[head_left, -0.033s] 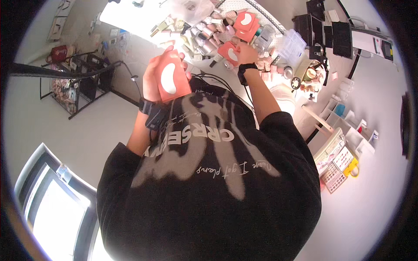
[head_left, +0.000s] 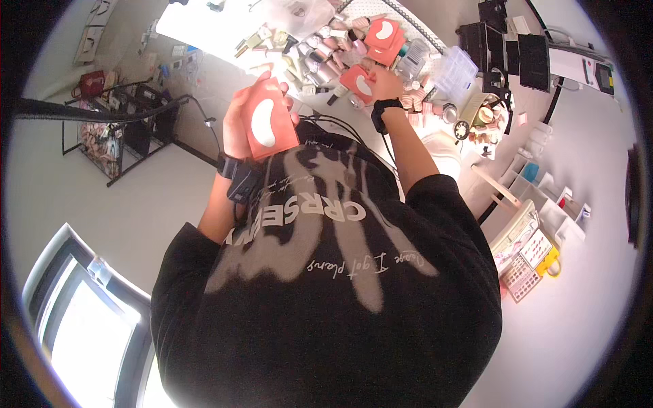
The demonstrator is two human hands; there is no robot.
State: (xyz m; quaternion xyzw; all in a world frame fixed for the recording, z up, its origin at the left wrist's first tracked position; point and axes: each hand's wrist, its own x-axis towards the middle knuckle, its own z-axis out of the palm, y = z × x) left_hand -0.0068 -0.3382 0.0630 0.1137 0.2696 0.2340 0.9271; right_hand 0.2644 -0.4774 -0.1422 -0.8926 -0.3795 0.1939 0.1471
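Observation:
My left hand [head_left: 237, 122] is wrapped round the edges of a coral-red eye-patch packet [head_left: 269, 124] with a white crescent on its face. It is held upright in front of my chest; whether more packets lie behind it I cannot tell. Over the table, my right hand [head_left: 388, 86] grips a second red packet [head_left: 355, 79] by its right side, partly covering that packet's white crescent. Just beyond, more red packets [head_left: 386, 39] lie overlapped in a small pile. Cosmetic tubes and bottles [head_left: 320, 58] crowd the tabletop to the left of that pile.
Clear plastic boxes [head_left: 454, 71] stand to the right of my right hand, near a round tray [head_left: 484, 112] of small items. Black cables [head_left: 333, 122] run along the near table edge. A black rack [head_left: 129, 122] stands at far left, white shelving [head_left: 544, 197] at right.

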